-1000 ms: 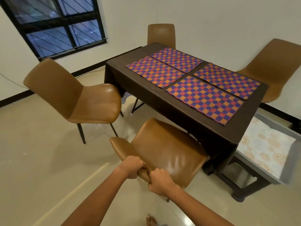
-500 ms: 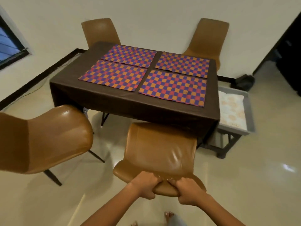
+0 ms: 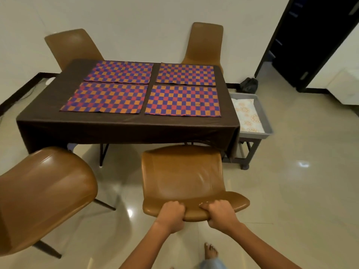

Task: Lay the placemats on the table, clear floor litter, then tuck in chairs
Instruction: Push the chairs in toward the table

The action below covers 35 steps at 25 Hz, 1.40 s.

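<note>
Brown faux-leather everywhere: four chairs counted. Left to right: one loose chair point(image 3: 42, 199) off the tabletop's near-left corner, angled away and not tucked; one far-left chair point(image 3: 71, 47) and one far-right chair point(image 3: 206, 43) pushed close to the far edge. Held chair point(image 3: 182, 177) squared to the near edge, seat front just under the cloth overhang. Left hand point(image 3: 171, 214) and right hand point(image 3: 219, 213) clamped over the backrest top, each grip wrapped tight around the rim, probably for an even, straight push. Four checked placemats point(image 3: 108, 98) laid flat in two rows on the dark tabletop point(image 3: 126, 125). No litter visible on the floor point(image 3: 301, 200).
</note>
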Tool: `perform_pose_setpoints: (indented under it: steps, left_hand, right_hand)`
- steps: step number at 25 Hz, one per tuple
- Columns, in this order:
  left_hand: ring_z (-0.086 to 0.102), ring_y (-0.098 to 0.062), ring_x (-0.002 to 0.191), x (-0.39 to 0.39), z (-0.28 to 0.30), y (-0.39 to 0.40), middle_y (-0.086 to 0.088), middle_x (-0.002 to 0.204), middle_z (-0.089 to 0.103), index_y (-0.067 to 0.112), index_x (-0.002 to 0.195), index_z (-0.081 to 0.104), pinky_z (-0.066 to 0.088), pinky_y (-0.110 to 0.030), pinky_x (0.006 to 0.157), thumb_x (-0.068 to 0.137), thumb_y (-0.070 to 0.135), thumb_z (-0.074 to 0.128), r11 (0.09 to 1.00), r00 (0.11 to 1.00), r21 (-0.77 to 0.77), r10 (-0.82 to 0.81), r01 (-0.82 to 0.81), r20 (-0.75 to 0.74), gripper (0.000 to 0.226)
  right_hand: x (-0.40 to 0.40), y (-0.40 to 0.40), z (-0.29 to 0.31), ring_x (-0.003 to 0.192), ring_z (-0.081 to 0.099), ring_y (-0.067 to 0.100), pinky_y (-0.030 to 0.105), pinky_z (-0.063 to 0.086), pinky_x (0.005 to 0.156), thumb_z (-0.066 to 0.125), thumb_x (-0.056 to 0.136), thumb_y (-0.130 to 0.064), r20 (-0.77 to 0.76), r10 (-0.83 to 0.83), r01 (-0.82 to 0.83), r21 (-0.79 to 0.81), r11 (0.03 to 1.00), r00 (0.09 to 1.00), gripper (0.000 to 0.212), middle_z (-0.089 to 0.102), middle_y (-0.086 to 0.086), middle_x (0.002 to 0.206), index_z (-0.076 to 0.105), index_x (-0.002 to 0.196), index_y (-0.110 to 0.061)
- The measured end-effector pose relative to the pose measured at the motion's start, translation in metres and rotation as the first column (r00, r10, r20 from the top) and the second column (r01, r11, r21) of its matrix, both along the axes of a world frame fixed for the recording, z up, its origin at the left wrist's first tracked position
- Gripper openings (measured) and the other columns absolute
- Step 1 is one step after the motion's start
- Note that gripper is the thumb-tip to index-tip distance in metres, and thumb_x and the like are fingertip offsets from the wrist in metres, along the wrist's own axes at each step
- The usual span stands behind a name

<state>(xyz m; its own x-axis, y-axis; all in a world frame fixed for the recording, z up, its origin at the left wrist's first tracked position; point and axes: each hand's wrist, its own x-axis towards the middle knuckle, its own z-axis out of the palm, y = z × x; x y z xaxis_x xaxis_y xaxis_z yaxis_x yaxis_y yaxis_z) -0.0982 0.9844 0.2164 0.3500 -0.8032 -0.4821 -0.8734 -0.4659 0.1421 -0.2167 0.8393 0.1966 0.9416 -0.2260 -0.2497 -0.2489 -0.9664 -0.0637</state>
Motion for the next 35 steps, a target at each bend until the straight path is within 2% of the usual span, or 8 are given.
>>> perform_pose_setpoints:
  steps: [5,7,9,17,20,23,29,35]
  left_hand:
    - [0.057,-0.038,0.103,-0.002,-0.002,0.029,-0.019,0.114,0.061,0.003,0.110,0.053,0.044,-0.039,0.082,0.083,0.008,0.042,0.997,0.997,0.027,-0.070,0.071,-0.022,0.030]
    - [0.057,-0.038,0.103,0.001,-0.006,0.042,-0.018,0.114,0.060,0.004,0.112,0.052,0.043,-0.040,0.082,0.082,0.010,0.042,0.996,0.996,0.032,-0.086,0.086,-0.028,0.032]
    - [0.057,-0.037,0.102,0.006,-0.007,0.049,-0.017,0.114,0.060,0.005,0.113,0.051,0.042,-0.038,0.081,0.083,0.011,0.043,0.995,0.995,0.027,-0.098,0.099,-0.026,0.032]
    - [0.063,-0.034,0.089,0.051,-0.007,0.031,-0.012,0.100,0.068,0.010,0.100,0.059,0.037,-0.032,0.065,0.078,0.018,0.048,0.987,0.985,-0.012,-0.158,0.159,0.071,0.026]
    - [0.065,-0.029,0.086,0.081,-0.010,0.027,-0.007,0.095,0.069,0.015,0.098,0.062,0.044,-0.031,0.067,0.073,0.022,0.051,0.989,0.986,-0.038,-0.139,0.143,0.094,0.028]
    - [0.065,-0.024,0.081,0.103,-0.016,0.038,-0.001,0.090,0.070,0.022,0.097,0.063,0.043,-0.028,0.062,0.069,0.026,0.056,0.997,0.996,-0.053,-0.056,0.059,0.073,0.029]
    - [0.064,-0.027,0.087,0.093,-0.020,0.041,-0.004,0.093,0.069,0.019,0.098,0.064,0.047,-0.031,0.069,0.069,0.018,0.053,0.996,0.997,-0.082,0.036,-0.030,0.073,0.031]
    - [0.063,-0.033,0.082,0.064,-0.016,0.040,-0.010,0.089,0.069,0.013,0.088,0.063,0.034,-0.028,0.060,0.071,0.017,0.050,0.995,0.998,-0.094,-0.014,0.019,0.061,0.021]
  right_hand:
    - [-0.013,0.029,-0.012,0.049,0.060,0.003,0.015,0.034,0.037,0.064,0.038,-0.035,-0.067,0.024,-0.019,0.081,0.997,0.997,0.041,0.066,-0.016,0.062,0.069,0.078,-0.034]
    - [-0.014,0.043,-0.015,0.044,0.056,0.000,0.015,0.024,0.036,0.063,0.033,-0.037,-0.075,0.041,-0.034,0.093,0.995,0.996,0.036,0.061,-0.018,0.057,0.065,0.070,-0.035]
    - [-0.011,0.050,-0.016,0.044,0.057,0.001,0.014,0.026,0.035,0.063,0.034,-0.038,-0.071,0.051,-0.044,0.098,0.994,0.996,0.035,0.061,-0.017,0.057,0.065,0.069,-0.035]
    - [0.032,0.036,-0.003,0.043,0.058,0.007,0.013,0.035,0.038,0.068,0.041,-0.034,-0.013,0.014,-0.015,-0.042,0.999,1.000,0.038,0.065,-0.012,0.057,0.071,0.080,-0.030]
    - [0.059,0.036,0.004,0.070,0.067,0.022,0.027,0.051,0.059,0.060,0.067,-0.026,-0.009,-0.008,0.008,-0.004,1.000,1.000,0.041,0.072,-0.001,0.083,0.067,0.107,-0.023]
    - [0.077,0.051,0.004,0.085,0.066,0.028,0.032,0.053,0.072,0.054,0.074,-0.023,-0.039,-0.032,0.035,0.057,0.998,0.999,0.040,0.071,0.004,0.098,0.062,0.113,-0.019]
    - [0.074,0.053,0.001,0.089,0.065,0.029,0.033,0.051,0.073,0.052,0.077,-0.024,-0.041,-0.034,0.036,0.052,0.998,0.999,0.042,0.071,0.004,0.100,0.061,0.118,-0.020]
    - [0.051,0.038,-0.002,0.089,0.065,0.029,0.030,0.047,0.070,0.051,0.079,-0.023,-0.074,0.020,-0.018,0.016,1.000,0.997,0.046,0.071,0.005,0.100,0.058,0.125,-0.022]
